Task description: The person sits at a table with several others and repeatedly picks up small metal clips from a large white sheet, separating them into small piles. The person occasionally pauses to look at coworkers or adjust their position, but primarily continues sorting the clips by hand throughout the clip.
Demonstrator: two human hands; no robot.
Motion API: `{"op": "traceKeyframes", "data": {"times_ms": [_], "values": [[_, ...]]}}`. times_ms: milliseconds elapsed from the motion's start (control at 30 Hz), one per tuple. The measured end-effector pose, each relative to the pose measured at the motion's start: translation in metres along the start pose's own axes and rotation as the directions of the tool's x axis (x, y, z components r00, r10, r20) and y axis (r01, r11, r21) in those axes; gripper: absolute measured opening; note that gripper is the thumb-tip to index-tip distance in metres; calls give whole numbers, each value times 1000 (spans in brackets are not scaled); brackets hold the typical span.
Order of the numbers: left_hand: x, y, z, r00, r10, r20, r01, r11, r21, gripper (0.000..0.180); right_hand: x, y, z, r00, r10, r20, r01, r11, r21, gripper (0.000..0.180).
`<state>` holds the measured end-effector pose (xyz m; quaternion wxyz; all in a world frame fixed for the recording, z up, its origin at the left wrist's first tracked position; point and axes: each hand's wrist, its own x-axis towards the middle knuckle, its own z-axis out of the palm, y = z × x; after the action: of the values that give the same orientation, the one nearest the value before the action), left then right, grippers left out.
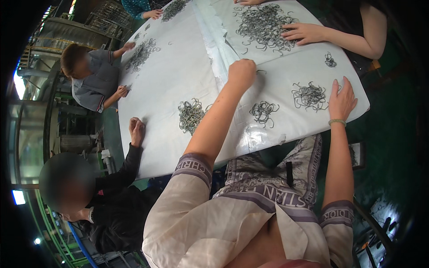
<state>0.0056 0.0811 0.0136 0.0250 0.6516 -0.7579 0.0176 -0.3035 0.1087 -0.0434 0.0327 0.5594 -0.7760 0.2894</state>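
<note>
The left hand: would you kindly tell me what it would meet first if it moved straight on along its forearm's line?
Probably the near edge of the large pile of grey hooks on the white table, though the left hand might pass above it.

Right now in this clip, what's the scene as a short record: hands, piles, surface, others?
Left hand: fingers curled, grip hidden; beside a single hook
Right hand: open, beside a hook pile
Other near piles: middle pile; small pile
Surface: white-topped table
Others: co-worker's hand at the large pile
</note>
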Motion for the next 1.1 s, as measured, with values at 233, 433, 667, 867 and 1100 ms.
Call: {"op": "traceKeyframes", "data": {"times_ms": [233, 433, 667, 867, 1100], "values": [[12, 12, 5, 1000, -7, -9, 8, 998, 56, 12, 1, 2, 1, 1000, -9, -5, 9, 1000, 0, 50], [-35, -69, -23, 949, -291, 125, 303, 948, -94, 14, 2, 2, 1, 1000, -4, 0, 4, 1000, -27, 50], [-118, -75, 5, 957, -196, -214, 156, 970, -188, 33, 2, 0, 3, 1000, -2, 5, 2, 1000, -17, 49], [-142, -88, 32, 895, -359, -265, 387, 920, 59, 36, 1, 5, 3, 1000, -27, 6, 27, 999, -17, 49], [-136, -24, 6, 941, -268, -206, 118, 832, -541, 34, 0, 3, 2, 1000, -19, 3, 19, 1000, -17, 49]]}}
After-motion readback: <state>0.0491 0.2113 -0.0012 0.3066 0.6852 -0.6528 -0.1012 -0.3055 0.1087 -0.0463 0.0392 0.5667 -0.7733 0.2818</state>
